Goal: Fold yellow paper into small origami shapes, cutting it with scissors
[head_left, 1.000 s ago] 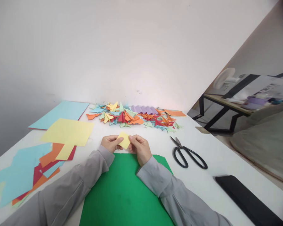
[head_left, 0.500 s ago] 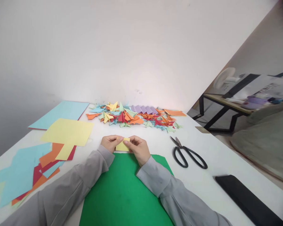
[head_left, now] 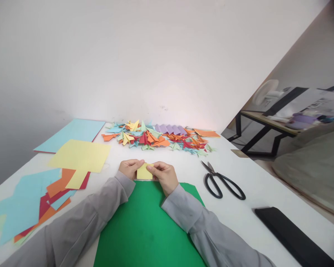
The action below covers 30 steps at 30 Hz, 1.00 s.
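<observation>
A small yellow paper piece [head_left: 144, 172] is pinched between both my hands just beyond the far edge of a green sheet [head_left: 144, 230]. My left hand [head_left: 130, 168] grips its left side with fingers curled. My right hand [head_left: 164, 175] holds its right side, thumb and fingers pressed on the paper. Both grey sleeves lie over the green sheet. The paper looks folded and lies low, near the white table [head_left: 253, 185].
A heap of folded coloured paper shapes [head_left: 158, 140] lies at the back. Black scissors [head_left: 222, 181] rest to the right of my hands. Yellow [head_left: 79, 155], blue [head_left: 72, 134] and mixed coloured sheets [head_left: 36, 202] lie left. A black flat object [head_left: 292, 237] sits at the near right.
The yellow piece, first held up as a tilted diamond, has been folded smaller and brought down flat between my hands. My fingers have closed in on it.
</observation>
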{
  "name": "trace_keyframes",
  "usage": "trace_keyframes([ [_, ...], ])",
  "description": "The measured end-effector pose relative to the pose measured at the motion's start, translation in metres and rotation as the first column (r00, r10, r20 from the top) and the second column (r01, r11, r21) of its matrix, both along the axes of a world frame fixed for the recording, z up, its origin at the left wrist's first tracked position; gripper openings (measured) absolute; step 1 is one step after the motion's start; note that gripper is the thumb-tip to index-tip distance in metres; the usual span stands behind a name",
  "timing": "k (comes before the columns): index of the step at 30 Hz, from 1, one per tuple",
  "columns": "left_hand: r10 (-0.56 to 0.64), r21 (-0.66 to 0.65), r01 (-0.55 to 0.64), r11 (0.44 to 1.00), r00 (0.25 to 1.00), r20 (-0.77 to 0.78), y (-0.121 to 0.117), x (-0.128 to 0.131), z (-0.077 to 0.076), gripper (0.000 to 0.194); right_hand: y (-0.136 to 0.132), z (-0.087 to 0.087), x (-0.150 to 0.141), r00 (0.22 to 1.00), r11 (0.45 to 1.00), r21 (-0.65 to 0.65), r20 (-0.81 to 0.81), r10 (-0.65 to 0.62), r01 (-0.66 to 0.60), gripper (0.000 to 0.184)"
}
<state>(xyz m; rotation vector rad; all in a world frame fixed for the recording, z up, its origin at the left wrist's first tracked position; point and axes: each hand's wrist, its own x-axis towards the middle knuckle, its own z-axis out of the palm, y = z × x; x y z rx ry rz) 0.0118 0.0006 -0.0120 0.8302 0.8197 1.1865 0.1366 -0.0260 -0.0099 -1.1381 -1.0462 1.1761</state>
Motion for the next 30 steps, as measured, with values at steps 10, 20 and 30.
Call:
trace_keyframes([
  [10,-0.074,-0.095,0.079,0.992,0.996,0.052,-0.003,0.000,0.007,0.032,0.001,0.001,0.000,0.991,0.999,-0.046,-0.132,0.003,-0.009,0.029],
  [20,-0.245,-0.171,0.242,0.955,0.970,0.006,-0.003,-0.002,0.014,0.021,0.004,0.000,0.001,0.968,0.999,0.014,-0.247,-0.034,0.038,0.027],
  [30,-0.307,-0.139,0.316,0.939,0.948,0.079,0.002,-0.009,0.014,0.024,0.006,-0.003,0.002,0.978,0.997,0.065,-0.210,-0.015,0.029,0.026],
])
